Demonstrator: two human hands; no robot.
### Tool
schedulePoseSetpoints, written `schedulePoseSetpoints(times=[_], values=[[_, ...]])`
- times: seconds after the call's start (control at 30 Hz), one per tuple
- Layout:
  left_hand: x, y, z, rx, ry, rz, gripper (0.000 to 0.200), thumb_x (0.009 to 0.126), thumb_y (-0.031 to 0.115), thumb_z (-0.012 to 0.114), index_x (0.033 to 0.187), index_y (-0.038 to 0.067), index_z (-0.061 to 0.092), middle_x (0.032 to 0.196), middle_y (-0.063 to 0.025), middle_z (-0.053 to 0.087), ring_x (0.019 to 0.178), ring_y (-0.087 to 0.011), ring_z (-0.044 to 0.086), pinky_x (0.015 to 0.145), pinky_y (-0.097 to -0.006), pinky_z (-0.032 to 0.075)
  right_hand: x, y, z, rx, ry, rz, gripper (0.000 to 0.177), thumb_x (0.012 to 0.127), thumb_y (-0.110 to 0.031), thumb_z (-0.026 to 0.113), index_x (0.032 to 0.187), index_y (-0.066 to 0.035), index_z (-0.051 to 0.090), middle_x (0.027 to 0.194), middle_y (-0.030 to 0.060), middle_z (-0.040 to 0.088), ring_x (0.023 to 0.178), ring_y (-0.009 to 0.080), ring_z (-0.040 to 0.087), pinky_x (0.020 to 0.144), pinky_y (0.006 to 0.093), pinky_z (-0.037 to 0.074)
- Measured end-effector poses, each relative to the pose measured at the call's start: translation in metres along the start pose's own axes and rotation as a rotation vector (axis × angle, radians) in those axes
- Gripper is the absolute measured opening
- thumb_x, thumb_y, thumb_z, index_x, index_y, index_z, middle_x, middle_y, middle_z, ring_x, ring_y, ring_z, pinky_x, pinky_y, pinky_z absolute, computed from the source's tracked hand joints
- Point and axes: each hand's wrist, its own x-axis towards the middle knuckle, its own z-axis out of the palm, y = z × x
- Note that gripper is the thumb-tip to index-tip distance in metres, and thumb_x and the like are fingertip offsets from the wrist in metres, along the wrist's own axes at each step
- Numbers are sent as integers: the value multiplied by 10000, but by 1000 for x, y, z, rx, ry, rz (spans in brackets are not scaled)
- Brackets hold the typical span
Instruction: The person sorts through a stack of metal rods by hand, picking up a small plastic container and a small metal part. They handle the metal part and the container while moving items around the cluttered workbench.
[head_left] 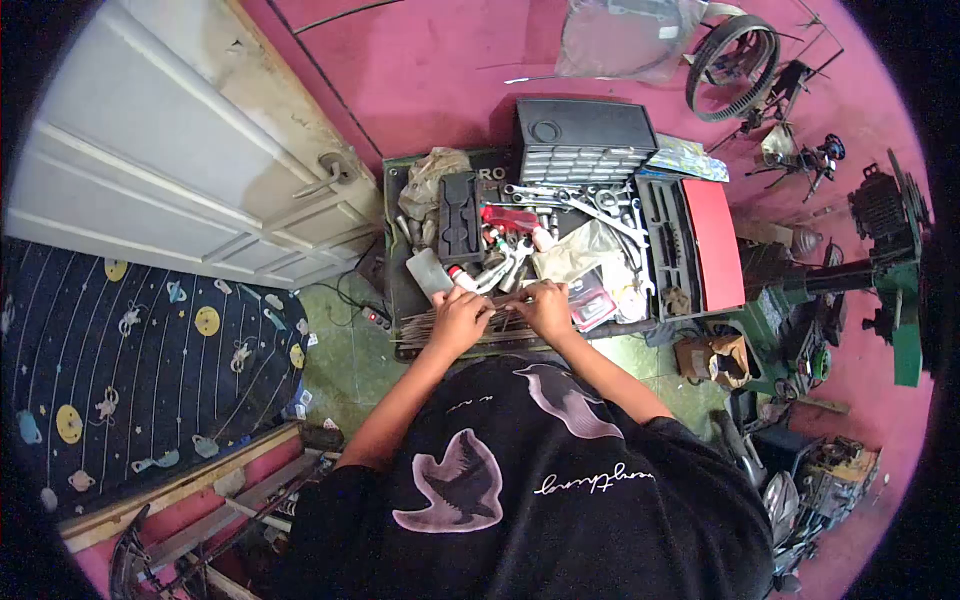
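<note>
My left hand [461,318] is at the front edge of the workbench, fingers pinched together. Close by on the right, my right hand [545,310] is pinched in the same way, its fingertips pointing towards the left ones. Something small and thin seems to be between the two hands, but it is too small to make out. Beneath and beside them lies a bundle of thin rods [425,328]. Just beyond my left hand are a red-capped white bottle [459,277] and a pale flat plate [428,272]. A crumpled beige bag [580,252] lies past my right hand.
Several wrenches [610,208], a red-handled tool [510,218] and a black tray [460,215] crowd the bench. A small-drawer cabinet [585,140] stands at the back, with a red lid [713,245] at right. A white door [190,150] is on the left.
</note>
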Motion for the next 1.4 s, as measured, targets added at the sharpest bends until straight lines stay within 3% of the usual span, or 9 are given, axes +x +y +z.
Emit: schedulePoseSetpoints(times=[0.33,0.47,0.63,0.8,0.93,1.03,1.1,1.2,1.4], values=[[31,58,40,22,-135,103,103,791,207,706,859,141,747,805,-28,628,898,-232,581,806,-436,334,-37,33,-33,-39,230,129,243,695,-275,806,691,-82,659,705,58,659,814,271,623,804,433,384],[41,94,60,66,-121,63,133,799,228,687,868,128,742,794,-48,654,851,-254,604,760,-455,349,-39,88,-60,205,75,372,500,685,-483,835,619,-50,592,564,96,611,544,300,604,764,474,404],[58,116,83,8,-74,-46,146,802,248,688,894,150,745,862,-60,692,904,-275,616,787,-461,381,-73,185,-102,-339,288,396,209,836,-314,687,961,-147,698,1020,20,693,1001,243,612,883,515,367],[80,152,94,-324,-7,-275,150,812,179,714,917,72,720,840,-76,722,810,-231,682,719,-367,511,-107,264,-147,-572,7,560,476,890,-163,554,1327,-348,575,1330,56,544,1269,336,439,1054,693,225],[89,171,114,-643,45,-359,195,853,89,692,1025,11,645,805,-74,702,717,-136,665,671,-297,515,-107,281,-171,-527,-81,492,318,897,-191,551,1147,-299,715,1203,11,631,1188,279,476,1055,646,247],[97,188,117,-756,67,-380,167,884,79,673,1027,12,618,786,-35,674,717,-93,620,675,-268,500,-89,261,-187,-441,59,462,204,848,-249,652,1012,-270,770,1141,3,657,1140,285,484,1032,626,252],[103,204,114,-976,109,-512,160,897,83,673,1024,4,616,791,-15,668,741,-74,609,687,-261,490,-71,241,-207,-231,123,301,199,840,-250,710,1017,-181,767,1040,27,702,1015,224,586,962,517,392],[108,218,124,-942,235,-495,130,894,118,698,908,-7,663,763,9,656,725,-57,581,677,-239,469,-38,251,-195,705,-180,217,292,935,-206,660,1141,0,684,890,25,724,831,55,585,741,225,467],[103,231,140,-923,337,-580,126,900,109,699,957,-2,718,865,-6,690,759,-71,579,708,-233,463,-23,197,-145,1197,-531,288,327,1026,-276,517,1083,-5,691,984,10,710,872,85,610,839,268,472]])
